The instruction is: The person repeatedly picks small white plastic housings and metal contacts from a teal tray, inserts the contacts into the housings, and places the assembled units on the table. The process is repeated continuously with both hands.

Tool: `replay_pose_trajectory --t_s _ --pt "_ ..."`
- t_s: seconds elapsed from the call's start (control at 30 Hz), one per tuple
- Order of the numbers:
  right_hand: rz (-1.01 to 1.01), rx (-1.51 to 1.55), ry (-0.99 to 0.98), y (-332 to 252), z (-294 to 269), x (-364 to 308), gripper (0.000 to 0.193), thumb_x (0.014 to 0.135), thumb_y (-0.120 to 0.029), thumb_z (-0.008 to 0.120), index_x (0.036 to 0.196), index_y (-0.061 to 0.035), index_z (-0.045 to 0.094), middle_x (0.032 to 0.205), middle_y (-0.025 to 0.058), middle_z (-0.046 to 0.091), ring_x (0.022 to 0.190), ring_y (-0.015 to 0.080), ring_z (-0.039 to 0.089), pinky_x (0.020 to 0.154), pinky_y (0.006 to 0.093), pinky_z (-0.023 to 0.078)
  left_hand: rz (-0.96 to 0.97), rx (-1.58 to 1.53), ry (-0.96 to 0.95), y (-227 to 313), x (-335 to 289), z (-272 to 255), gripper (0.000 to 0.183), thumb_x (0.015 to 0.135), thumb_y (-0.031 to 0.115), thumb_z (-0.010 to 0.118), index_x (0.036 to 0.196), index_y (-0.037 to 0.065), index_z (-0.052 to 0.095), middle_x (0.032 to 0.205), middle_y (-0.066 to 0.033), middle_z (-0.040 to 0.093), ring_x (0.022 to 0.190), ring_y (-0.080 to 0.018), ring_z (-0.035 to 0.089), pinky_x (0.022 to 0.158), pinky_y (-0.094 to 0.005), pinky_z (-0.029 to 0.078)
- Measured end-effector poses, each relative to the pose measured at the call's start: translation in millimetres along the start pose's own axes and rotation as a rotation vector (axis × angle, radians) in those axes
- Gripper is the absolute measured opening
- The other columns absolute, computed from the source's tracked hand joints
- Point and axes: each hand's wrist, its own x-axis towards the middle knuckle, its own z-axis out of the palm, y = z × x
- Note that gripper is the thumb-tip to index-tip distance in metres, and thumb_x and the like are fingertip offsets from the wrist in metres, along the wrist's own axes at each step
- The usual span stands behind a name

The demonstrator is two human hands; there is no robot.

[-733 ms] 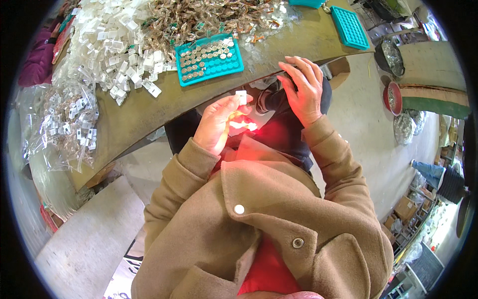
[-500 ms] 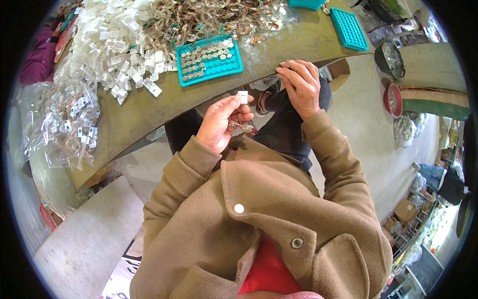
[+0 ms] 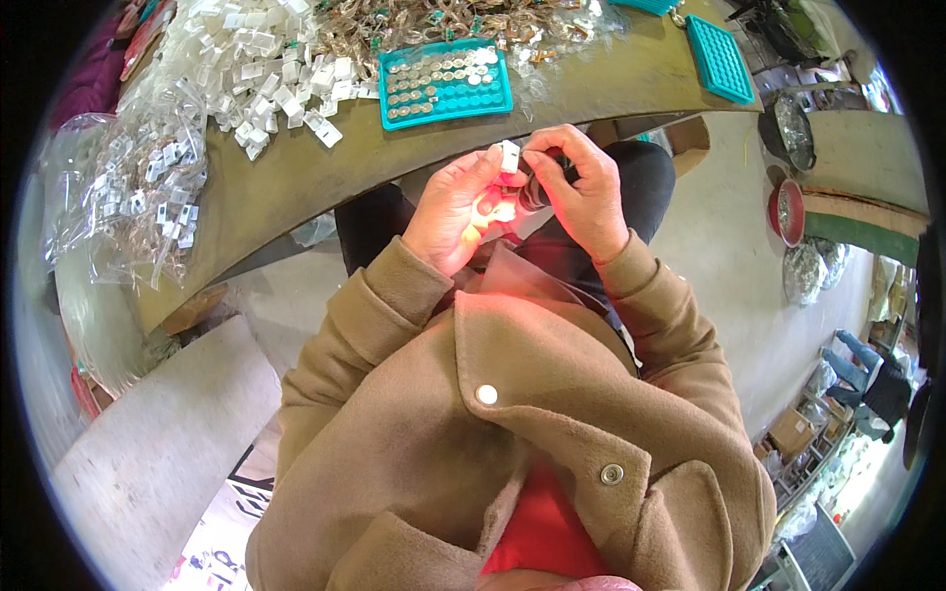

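My left hand [image 3: 451, 212] pinches a small white plastic battery box [image 3: 509, 156] between thumb and fingers. Below the box, a bunched light string [image 3: 498, 211] glows red and orange against the palm and fingers. My right hand [image 3: 583, 193] is closed beside the box, thumb and forefinger pinched at its right edge. Whatever lies between those fingertips is too small to make out. On the table just beyond my hands sits a teal tray [image 3: 445, 116] with round silver button batteries in many of its hollows.
White boxes [image 3: 286, 98] lie heaped at the table's [image 3: 296, 187] back left, beside tangled wire strings [image 3: 414, 22]. A clear bag [image 3: 148, 212] of boxes rests at the left. Another teal tray [image 3: 719, 59] is at the right edge. Across the floor a person [image 3: 872, 379] stands near shelves.
My right hand has come left from the table edge to the box and pinched its fingers. The light string in my left hand now glows. The view has shifted slightly.
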Motion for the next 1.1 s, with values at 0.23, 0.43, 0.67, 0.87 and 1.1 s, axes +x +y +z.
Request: replay_pose_trajectory --t_s 0.23,0.43,0.67,0.87,1.1 --pt "-0.080 0.110 -0.052 -2.6 10.8 6.1 0.008 0.087 0.005 0.059 0.093 -0.0005 0.057 0.091 0.0094 0.061 0.080 0.0185 0.059 0.072 0.0271 0.049 -0.010 -0.061 -0.032 5.2 -4.3 0.8 0.027 0.100 0.030 0.055 0.108 0.005 0.061 0.093 -0.0004 0.066 0.057 -0.0011 0.045 0.065 -0.0228 0.049" --pt "-0.129 -0.077 -0.102 -1.0 12.1 7.9 0.008 0.086 0.004 0.059 0.092 -0.0004 0.056 0.087 0.0127 0.060 0.077 0.0273 0.060 0.070 0.0324 0.049 0.061 0.193 0.122 1.6 -3.1 1.1 0.022 0.099 0.026 0.058 0.104 0.005 0.061 0.090 0.0002 0.066 0.054 0.0004 0.041 0.063 -0.0207 0.047" --pt "0.082 0.046 -0.132 -9.6 10.9 13.9 0.010 0.088 -0.004 0.063 0.097 0.0000 0.062 0.082 0.0109 0.063 0.067 0.0176 0.057 0.064 0.0288 0.047 0.003 0.077 0.124 15.1 -6.9 -2.5 0.024 0.101 0.028 0.054 0.109 0.006 0.060 0.091 -0.0001 0.065 0.052 0.0001 0.040 0.063 -0.0202 0.047" --pt "-0.101 -0.062 -0.135 -8.3 16.1 21.3 0.009 0.086 0.000 0.062 0.095 -0.0006 0.061 0.085 0.0136 0.063 0.075 0.0299 0.063 0.067 0.0336 0.050 0.008 0.059 0.112 14.7 -4.2 -7.8 0.021 0.100 0.026 0.055 0.106 0.006 0.060 0.091 -0.0017 0.066 0.052 -0.0003 0.041 0.064 -0.0205 0.047" --pt "0.017 0.029 -0.355 -20.2 -3.6 48.5 0.008 0.086 -0.001 0.063 0.094 0.0005 0.065 0.091 0.0120 0.067 0.076 0.0225 0.065 0.070 0.0315 0.052 0.282 0.482 0.160 26.0 -4.2 6.9 0.019 0.099 0.024 0.057 0.106 0.006 0.060 0.093 -0.0047 0.066 0.062 -0.0051 0.054 0.067 -0.0222 0.050"
